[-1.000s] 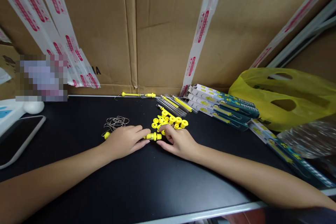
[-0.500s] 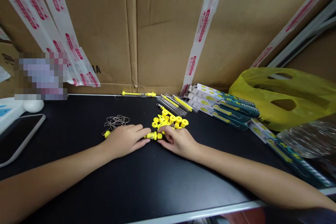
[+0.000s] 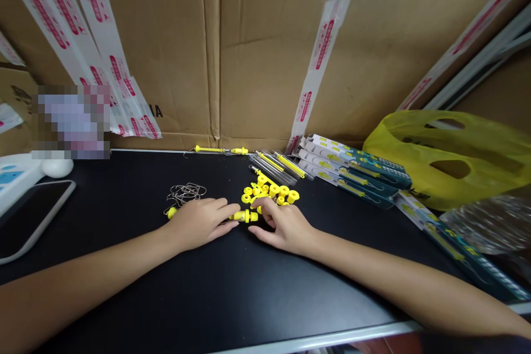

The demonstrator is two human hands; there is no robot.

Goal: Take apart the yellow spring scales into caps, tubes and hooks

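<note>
My left hand (image 3: 203,222) is closed around a yellow and clear tube-shaped piece (image 3: 245,216), which sticks out to the right past the fingertips; a yellow knob shows at its left end. Thumb and index finger of my right hand (image 3: 284,225) are apart, with nothing seen between them, just right of the piece's tip. Behind the right hand lie loose yellow plastic parts (image 3: 292,196). Bent metal wire hooks (image 3: 186,192) lie in a tangle behind my left hand.
Clear tubes with springs (image 3: 276,166) and a yellow hooked device (image 3: 211,149) lie at the back. Printed boxes (image 3: 352,168), a yellow bag (image 3: 398,138) and clear plastic (image 3: 489,224) are at right. A phone (image 3: 33,221) and white object (image 3: 14,177) are at left.
My right thumb and index finger have parted and come away from the tip of the yellow piece. My left hand keeps its hold. The whole view has shifted slightly.
</note>
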